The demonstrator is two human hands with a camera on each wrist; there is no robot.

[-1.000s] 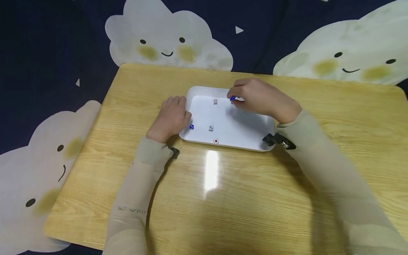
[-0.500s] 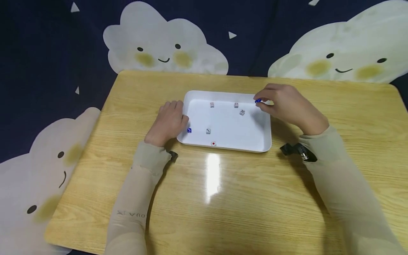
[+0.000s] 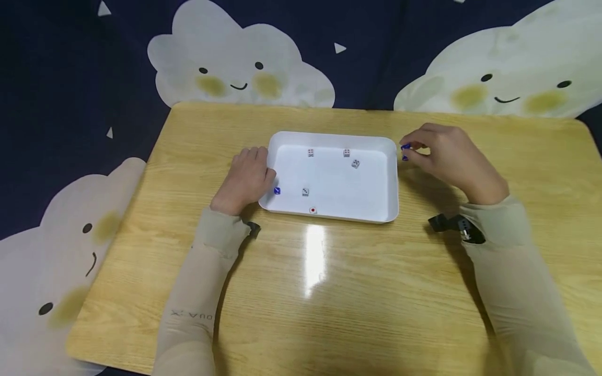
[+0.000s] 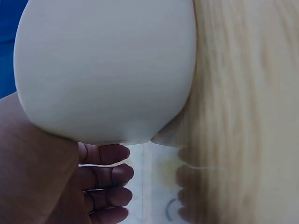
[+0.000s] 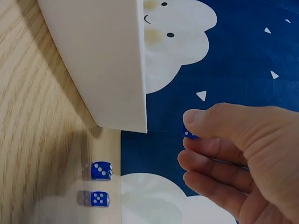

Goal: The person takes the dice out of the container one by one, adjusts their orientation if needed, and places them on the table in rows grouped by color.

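Observation:
My right hand pinches a blue die between thumb and fingers, just past the tray's right end. Two more blue dice rest on the table in the right wrist view, a nearer die and another die. At the opposite end, my left hand holds the rim of the white tray; in the left wrist view its fingertips show past the tray wall. One blue die lies in the tray near my left thumb.
Several white dice are spread in the tray: a die at the back, a pair of dice at right, and a red-spotted die by the front wall. The wooden table ends at a dark cloud-print cloth.
My right hand has carried the blue die rightward from over the tray to beyond its right wall. My left hand stays on the tray's left end.

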